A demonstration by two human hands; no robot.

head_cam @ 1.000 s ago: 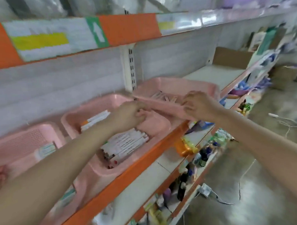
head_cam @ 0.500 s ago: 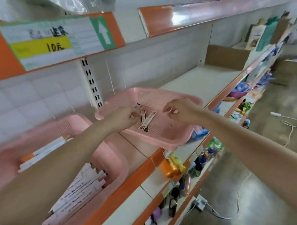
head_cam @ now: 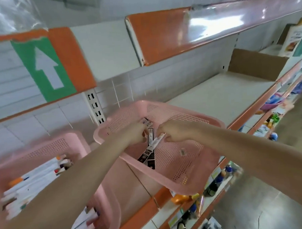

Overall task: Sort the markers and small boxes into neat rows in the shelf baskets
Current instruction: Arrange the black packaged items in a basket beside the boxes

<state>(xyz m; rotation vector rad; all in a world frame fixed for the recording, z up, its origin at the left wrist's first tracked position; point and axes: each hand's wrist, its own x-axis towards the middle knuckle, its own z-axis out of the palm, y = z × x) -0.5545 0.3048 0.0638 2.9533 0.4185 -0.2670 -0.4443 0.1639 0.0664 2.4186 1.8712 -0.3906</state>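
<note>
Markers (head_cam: 36,174) fill the near-left pink basket (head_cam: 43,146); inside the right basket (head_cam: 178,111), left hand (head_cam: 134,134) grips a dark box (head_cam: 150,134), right hand (head_cam: 174,132) pinches a narrow box (head_cam: 153,145).

The left basket (head_cam: 43,151) of markers (head_cam: 36,174) was cut off at the near-left edge (and blurred); box (head_cam: 149,150) print was unreadable.

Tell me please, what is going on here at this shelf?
A person is working with both hands inside a pink basket on the shelf. The right hand pinches the upper end of a slim white-and-black box, which lies across a dark slim box. The left hand is at the top of that dark box; its grip is hard to see. A second pink basket to the left holds white markers.
</note>
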